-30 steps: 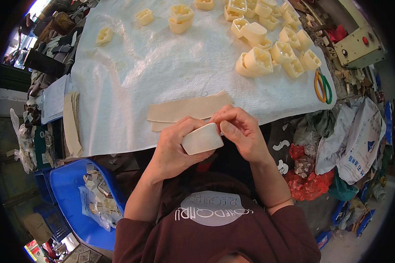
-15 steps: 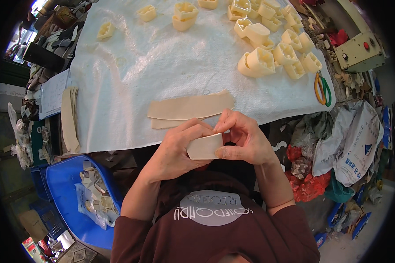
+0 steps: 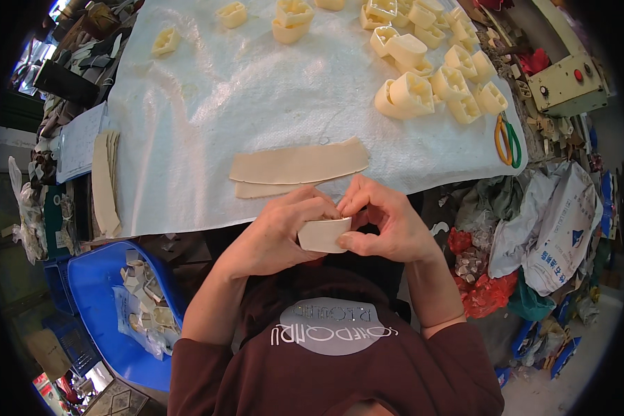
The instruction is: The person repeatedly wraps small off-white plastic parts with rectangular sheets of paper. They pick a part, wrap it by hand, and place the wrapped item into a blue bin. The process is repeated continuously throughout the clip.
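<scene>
Close to my body, just off the table's front edge, both hands hold a small cream block with a smooth, rounded side wall (image 3: 324, 236). My left hand (image 3: 274, 232) is closed round its left end, fingers curled over the top. On the right end, my right hand (image 3: 390, 225) grips with the thumb against the side, its fingertips bent at the top rim. The fingers hide the block's upper opening in part. Just beyond the hands, two long beige strips (image 3: 298, 161) lie overlapping on the white sheet (image 3: 187, 132).
Several hollow cream moulded pieces (image 3: 412, 95) cluster at the far right, with a few more at the back. Scissors with orange and green handles (image 3: 509, 142) lie at the right edge. Stacked beige strips (image 3: 105, 184) rest at left. A blue bin (image 3: 90, 298) stands below.
The block has turned slightly in my hands, so its side wall now looks more curved along the top rim. Both hands keep their hold and have barely shifted.
</scene>
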Demonstrator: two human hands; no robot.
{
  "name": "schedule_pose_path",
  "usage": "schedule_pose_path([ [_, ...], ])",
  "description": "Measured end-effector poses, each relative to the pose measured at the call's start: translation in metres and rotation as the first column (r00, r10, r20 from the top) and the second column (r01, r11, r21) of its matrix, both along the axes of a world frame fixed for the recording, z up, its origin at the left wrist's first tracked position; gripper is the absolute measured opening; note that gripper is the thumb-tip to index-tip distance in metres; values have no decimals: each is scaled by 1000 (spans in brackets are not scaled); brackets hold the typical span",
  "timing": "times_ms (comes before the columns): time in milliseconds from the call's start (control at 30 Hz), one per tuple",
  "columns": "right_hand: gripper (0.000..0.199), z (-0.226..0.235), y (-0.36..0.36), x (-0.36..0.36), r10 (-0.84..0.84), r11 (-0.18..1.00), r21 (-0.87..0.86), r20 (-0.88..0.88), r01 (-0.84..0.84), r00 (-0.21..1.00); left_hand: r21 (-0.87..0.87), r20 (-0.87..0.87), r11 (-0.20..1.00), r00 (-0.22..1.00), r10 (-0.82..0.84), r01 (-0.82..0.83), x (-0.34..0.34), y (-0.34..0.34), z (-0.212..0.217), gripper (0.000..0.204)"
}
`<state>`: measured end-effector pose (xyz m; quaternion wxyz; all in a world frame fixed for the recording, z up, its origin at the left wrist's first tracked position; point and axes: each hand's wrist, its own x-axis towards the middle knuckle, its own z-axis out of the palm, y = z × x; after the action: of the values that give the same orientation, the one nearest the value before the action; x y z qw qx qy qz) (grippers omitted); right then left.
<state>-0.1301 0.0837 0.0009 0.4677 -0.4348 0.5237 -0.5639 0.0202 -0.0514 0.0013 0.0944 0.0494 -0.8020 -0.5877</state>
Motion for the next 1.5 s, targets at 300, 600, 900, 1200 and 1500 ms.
schedule_pose_path([
  [300, 31, 1, 3, -7, 95, 995, -9, 169, -95, 981, 166, -5, 984, 998, -62, 62, 1, -10, -4, 40],
  [600, 26, 7, -5, 9, -5, 1000, 25, -17, 6, 1000, 171, 34, 983, 997, -70, 63, 3, -9, -2, 38],
  [900, 27, -1, -13, 19, -245, 964, 32, -271, 263, 931, 151, 142, 988, 989, -30, 9, 3, 1, 3, 33],
  [1200, 20, -2, -10, 12, -164, 962, -195, 147, 191, 975, 965, -199, 201, 970, 143, 168, 15, 6, -25, 59],
  [1500, 24, 0, -22, 30, -172, 959, -245, -93, 145, 981, 910, -396, -46, 897, 199, 412, 37, 8, -46, 67],
])
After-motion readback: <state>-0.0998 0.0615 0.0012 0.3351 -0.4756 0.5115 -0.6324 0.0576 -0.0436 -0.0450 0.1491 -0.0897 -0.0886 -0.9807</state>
